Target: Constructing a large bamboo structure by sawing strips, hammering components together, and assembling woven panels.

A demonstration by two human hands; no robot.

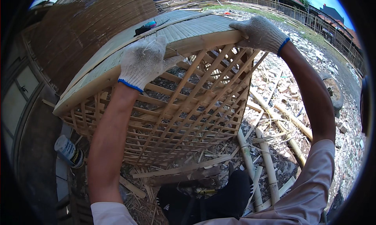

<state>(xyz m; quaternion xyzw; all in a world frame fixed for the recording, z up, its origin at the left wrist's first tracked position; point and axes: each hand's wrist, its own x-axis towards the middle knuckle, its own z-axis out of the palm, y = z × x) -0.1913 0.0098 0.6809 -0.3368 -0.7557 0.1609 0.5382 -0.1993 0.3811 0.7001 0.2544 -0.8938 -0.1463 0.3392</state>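
A large bamboo frame (pixel 188 96) stands in front of me, with a slatted top (pixel 188 31) and a crisscross lattice front. A smooth pale bamboo rail (pixel 203 42) runs along the top's near edge. My left hand (pixel 144 60), in a white knit glove with a blue cuff, grips this rail near its middle, fingers over the top. My right hand (pixel 263 34), gloved alike, is closed round the rail's right end at the corner; its fingertips are partly hidden. A thin bamboo strip (pixel 172 23) lies lengthwise on the slats. Beside it rests a teal and black hand tool (pixel 145 27).
Bamboo poles (pixel 268 166) and split offcuts lie on rubble by my legs. A white and dark bucket (pixel 69 151) stands at lower left, near a wall with a door (pixel 25 84). A woven bamboo screen (pixel 94 25) rises behind the frame. An old tyre (pixel 332 92) lies right.
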